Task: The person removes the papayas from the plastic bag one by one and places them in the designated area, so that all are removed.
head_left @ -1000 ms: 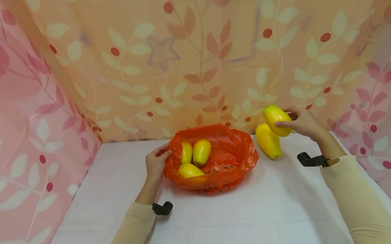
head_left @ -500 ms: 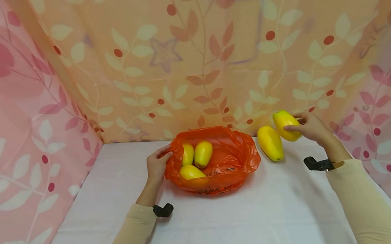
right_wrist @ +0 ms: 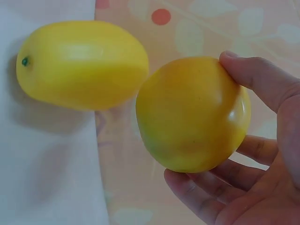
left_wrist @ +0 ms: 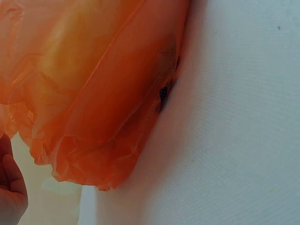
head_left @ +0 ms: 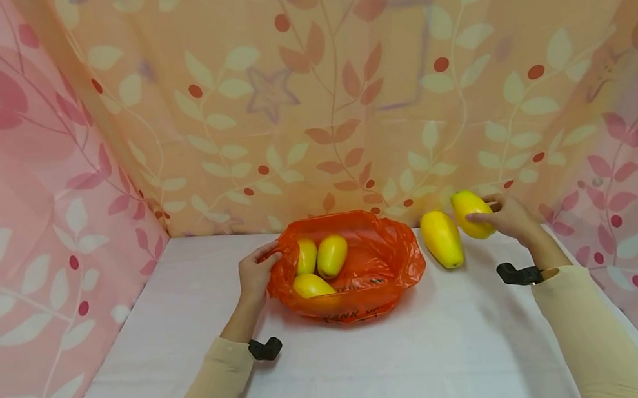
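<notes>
A red-orange plastic bag (head_left: 348,299) lies open-mouthed on the white table. My left hand (head_left: 255,274) pinches its left rim; only a few of those fingers show at the edge of the left wrist view. Several smooth, oblong yellow fruits (head_left: 332,256) are inside the bag, to its left. On the right, my right hand (head_left: 510,218) holds another oblong yellow fruit (right_wrist: 192,115), thumb on one side and fingers on the other. Close beside it, a loose yellow fruit (head_left: 442,239) lies on the table to the right of the bag.
The white-covered table (head_left: 372,375) meets a patterned curtain (head_left: 331,94) right behind the bag and loose fruit. Pink patterned side curtains (head_left: 16,257) border it left and right. Each wrist wears a black camera mount (head_left: 518,273).
My right hand has moved right and down with its fruit, from in front of the loose fruit to beside it. My left hand keeps its hold on the bag's rim.
</notes>
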Tool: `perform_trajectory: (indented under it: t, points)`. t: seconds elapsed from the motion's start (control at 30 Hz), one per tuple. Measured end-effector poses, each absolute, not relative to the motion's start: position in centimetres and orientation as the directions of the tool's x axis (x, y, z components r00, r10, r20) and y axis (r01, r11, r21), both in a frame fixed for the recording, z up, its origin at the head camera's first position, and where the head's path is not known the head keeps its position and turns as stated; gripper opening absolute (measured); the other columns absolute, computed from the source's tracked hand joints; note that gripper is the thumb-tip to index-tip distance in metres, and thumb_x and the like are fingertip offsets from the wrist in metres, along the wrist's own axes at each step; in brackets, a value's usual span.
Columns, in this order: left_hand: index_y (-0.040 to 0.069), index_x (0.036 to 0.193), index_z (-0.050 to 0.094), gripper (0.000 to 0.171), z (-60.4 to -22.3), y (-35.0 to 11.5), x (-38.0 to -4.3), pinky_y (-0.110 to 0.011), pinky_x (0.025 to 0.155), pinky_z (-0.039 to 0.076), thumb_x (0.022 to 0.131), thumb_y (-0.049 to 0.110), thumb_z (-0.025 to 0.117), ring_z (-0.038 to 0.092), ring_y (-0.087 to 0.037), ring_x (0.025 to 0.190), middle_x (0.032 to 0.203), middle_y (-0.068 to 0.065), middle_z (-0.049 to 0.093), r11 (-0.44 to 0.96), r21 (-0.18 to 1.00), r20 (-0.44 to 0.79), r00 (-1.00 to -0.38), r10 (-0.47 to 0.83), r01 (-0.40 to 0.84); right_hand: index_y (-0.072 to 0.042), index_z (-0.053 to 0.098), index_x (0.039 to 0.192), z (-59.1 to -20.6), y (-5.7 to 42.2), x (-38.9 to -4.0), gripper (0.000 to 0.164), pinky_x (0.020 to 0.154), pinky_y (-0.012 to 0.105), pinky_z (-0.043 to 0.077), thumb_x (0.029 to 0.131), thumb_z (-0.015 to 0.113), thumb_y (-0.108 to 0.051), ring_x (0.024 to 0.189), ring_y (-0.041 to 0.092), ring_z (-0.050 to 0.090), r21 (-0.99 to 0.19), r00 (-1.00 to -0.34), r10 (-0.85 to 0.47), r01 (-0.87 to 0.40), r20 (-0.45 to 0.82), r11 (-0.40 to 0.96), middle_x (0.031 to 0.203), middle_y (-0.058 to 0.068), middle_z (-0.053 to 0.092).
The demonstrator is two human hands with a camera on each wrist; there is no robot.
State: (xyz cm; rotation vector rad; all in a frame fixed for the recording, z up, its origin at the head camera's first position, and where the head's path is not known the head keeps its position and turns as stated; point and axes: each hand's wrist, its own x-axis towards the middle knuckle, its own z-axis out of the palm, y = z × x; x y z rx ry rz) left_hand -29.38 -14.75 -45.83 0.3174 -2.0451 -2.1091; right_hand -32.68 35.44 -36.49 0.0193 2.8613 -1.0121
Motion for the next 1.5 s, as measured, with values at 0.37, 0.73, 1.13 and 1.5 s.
perform_trajectory:
  t: [0.37,0.73,1.13,1.5]
  points:
    - [0.004,0.118,0.071,0.031,-46.0,-14.9,-29.4,-0.012,0.081,0.054,0.088,0.01,0.071,0.061,-0.024,0.116,0.12,-0.015,0.069,-0.036,0.999,-0.024,-0.961,-0.276,-0.015,0.009,0.029,0.146,-38.4,36.8,-33.0,0.088,0.099,0.058,0.047,0.092,0.059,-0.053,0.115,0.048,0.048,-0.649,-0.994,-0.011,0.06,-0.105,0.758,0.136,0.038,0.042]
    - [0.003,0.117,0.071,0.03,-46.0,-14.7,-29.4,-0.01,0.077,0.053,0.088,0.008,0.071,0.061,-0.022,0.112,0.115,-0.013,0.071,-0.042,0.999,-0.01,-0.959,-0.282,0.002,0.009,0.036,0.14,-40.8,37.4,-33.5,0.081,0.099,0.055,0.047,0.091,0.063,-0.05,0.11,0.045,0.048,-0.65,-0.993,0.075,0.113,-0.087,0.752,0.134,0.035,0.044]
    - [0.004,0.119,0.07,0.03,-45.9,-14.7,-29.1,-0.013,0.081,0.055,0.089,0.009,0.069,0.061,-0.023,0.113,0.121,-0.016,0.068,-0.043,0.999,-0.036,-0.961,-0.274,-0.025,0.011,0.034,0.141,-42.5,37.8,-34.4,0.086,0.105,0.061,0.04,0.091,0.06,-0.053,0.113,0.047,0.043,-0.586,-0.979,0.112,0.192,-0.17,0.787,0.136,0.036,0.042]
    - [0.005,0.117,0.071,0.029,-46.1,-14.7,-29.4,-0.013,0.079,0.055,0.088,0.009,0.071,0.062,-0.018,0.105,0.116,-0.014,0.071,-0.027,1.0,-0.02,-0.96,-0.279,-0.013,0.012,0.029,0.144,-43.7,37.3,-35.1,0.091,0.11,0.065,0.031,0.09,0.06,-0.055,0.121,0.051,0.037,-0.586,-0.97,0.137,0.232,-0.202,0.776,0.143,0.038,0.034]
